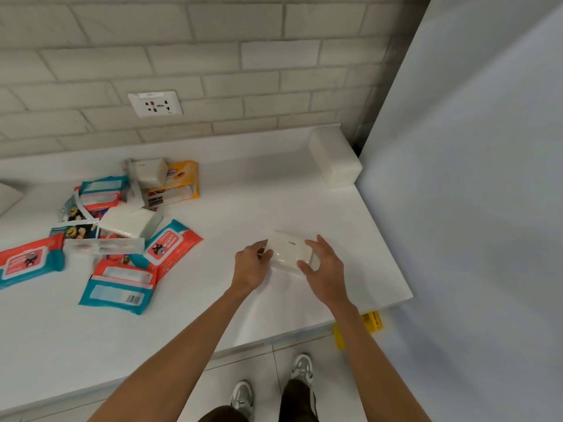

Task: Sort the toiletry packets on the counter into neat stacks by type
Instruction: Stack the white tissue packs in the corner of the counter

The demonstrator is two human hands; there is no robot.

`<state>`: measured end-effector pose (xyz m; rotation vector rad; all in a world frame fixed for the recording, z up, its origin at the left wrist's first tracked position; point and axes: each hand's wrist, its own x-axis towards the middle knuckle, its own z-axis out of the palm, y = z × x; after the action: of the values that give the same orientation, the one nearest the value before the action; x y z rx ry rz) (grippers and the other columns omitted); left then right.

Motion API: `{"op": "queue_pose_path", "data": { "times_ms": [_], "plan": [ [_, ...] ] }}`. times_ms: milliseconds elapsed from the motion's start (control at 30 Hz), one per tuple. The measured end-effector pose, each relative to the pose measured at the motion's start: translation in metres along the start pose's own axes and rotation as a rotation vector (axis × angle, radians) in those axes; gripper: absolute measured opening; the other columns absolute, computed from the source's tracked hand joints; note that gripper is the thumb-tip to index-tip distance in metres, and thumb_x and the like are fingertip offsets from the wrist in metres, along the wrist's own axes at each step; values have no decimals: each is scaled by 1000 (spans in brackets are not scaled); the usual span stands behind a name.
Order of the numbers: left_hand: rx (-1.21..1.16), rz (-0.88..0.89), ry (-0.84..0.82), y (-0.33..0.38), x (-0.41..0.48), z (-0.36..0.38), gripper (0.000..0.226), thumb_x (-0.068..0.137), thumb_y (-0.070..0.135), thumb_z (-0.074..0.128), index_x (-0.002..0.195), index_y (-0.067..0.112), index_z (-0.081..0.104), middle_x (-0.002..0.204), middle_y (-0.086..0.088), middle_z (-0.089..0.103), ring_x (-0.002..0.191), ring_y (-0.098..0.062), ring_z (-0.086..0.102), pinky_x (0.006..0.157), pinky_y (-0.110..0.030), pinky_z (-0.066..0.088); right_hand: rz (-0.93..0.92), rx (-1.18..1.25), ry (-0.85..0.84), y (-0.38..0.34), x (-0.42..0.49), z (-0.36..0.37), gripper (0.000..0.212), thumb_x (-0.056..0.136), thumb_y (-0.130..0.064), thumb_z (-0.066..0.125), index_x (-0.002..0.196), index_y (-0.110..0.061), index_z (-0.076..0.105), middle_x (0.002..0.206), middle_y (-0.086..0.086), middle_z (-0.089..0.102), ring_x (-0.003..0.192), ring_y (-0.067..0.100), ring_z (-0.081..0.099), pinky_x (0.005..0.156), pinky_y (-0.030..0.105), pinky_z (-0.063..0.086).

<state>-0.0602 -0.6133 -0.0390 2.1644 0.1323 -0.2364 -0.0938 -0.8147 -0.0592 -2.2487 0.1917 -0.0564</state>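
While the mixed packets (122,236) lie heaped toward the counter's (274,193) left end, left hand (251,266) and right hand (324,269) grip a white packet (288,249) near its right edge.

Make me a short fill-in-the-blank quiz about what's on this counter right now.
The left hand and the right hand both hold one soft plastic packet, coloured ____.
The jumbled teal-and-orange wipe packets lie to the ____ of that packet.
The white power socket sits on the tiled ____.
Missing words: white; left; wall.
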Motion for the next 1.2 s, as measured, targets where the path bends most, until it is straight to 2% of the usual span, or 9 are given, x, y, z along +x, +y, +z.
{"op": "queue_pose_path", "data": {
  "times_ms": [100, 167, 267, 433, 633, 933, 1000, 1133, 1200],
  "plan": [
    [-15, -19, 21, 11, 22, 10, 25, 98, 26, 65, 120, 17, 74, 101, -2, 77, 96, -19, 70, 91, -22, 47, -52, -22, -37, 9, 15, -11, 56, 88, -34, 82, 138, -27, 60, 159, -2, 46, 145, 12, 42, 117, 23, 33],
    [-33, -50, 50, 20, 36, 18, 25, 97, 26, 67, 118, 16, 75, 103, -1, 77, 101, -19, 69, 93, -22, 46, -89, -13, -45, 12, 23, -17, 55, 86, -37, 83, 135, -25, 60, 147, -5, 56, 136, 9, 49, 113, 20, 38],
    [-50, -102, 107, 33, 54, 32, 32, 94, 29, 71, 120, 11, 70, 107, -3, 74, 103, -20, 67, 97, -26, 47, -109, -6, -21, 17, 36, -25, 55, 85, -41, 83, 132, -28, 59, 132, -11, 62, 121, 5, 56, 107, 27, 48],
    [-196, -166, 219, 50, 71, 58, 28, 90, 28, 75, 105, 12, 58, 98, 0, 64, 93, -20, 64, 86, -34, 55, -122, -100, -16, 23, 55, -31, 58, 88, -51, 77, 139, -36, 54, 134, -7, 58, 123, 11, 55, 101, 28, 51],
    [-230, -119, 216, 59, 69, 85, 49, 94, 27, 72, 138, 13, 57, 127, -1, 66, 114, -19, 64, 102, -35, 52, -94, -140, 34, 28, 77, -33, 59, 88, -57, 73, 140, -36, 55, 134, -5, 59, 122, 13, 56, 96, 29, 55],
    [-169, -17, 87, 53, 80, 87, 53, 96, 13, 68, 147, 17, 52, 135, 2, 65, 120, -14, 65, 86, 3, 41, -129, -333, 13, 19, 125, -27, 56, 96, -54, 64, 142, -22, 56, 148, -2, 42, 128, 22, 53, 91, 37, 59],
    [-179, -19, 33, 52, 90, 87, 63, 91, 8, 72, 149, 18, 50, 139, 2, 62, 124, -14, 62, 87, -1, 45, -171, -410, 42, 15, 136, -24, 56, 97, -53, 63, 139, -15, 60, 146, 1, 45, 128, 24, 52, 97, 37, 56],
    [-290, -29, -18, 54, 112, 88, 80, 79, 3, 84, 149, 18, 48, 138, 1, 60, 123, -20, 61, 92, -29, 59, -243, -559, 64, 4, 161, -21, 55, 98, -51, 62, 134, -9, 65, 136, 5, 57, 125, 23, 54, 105, 33, 46],
    [-267, -10, 15, 57, 126, 89, 72, 83, -2, 79, 147, 14, 49, 137, -1, 58, 123, -21, 59, 82, -19, 58, -266, -583, 34, -3, 173, -22, 53, 99, -49, 61, 136, -11, 62, 135, 6, 59, 124, 23, 54, 104, 32, 46]
  ]
}}
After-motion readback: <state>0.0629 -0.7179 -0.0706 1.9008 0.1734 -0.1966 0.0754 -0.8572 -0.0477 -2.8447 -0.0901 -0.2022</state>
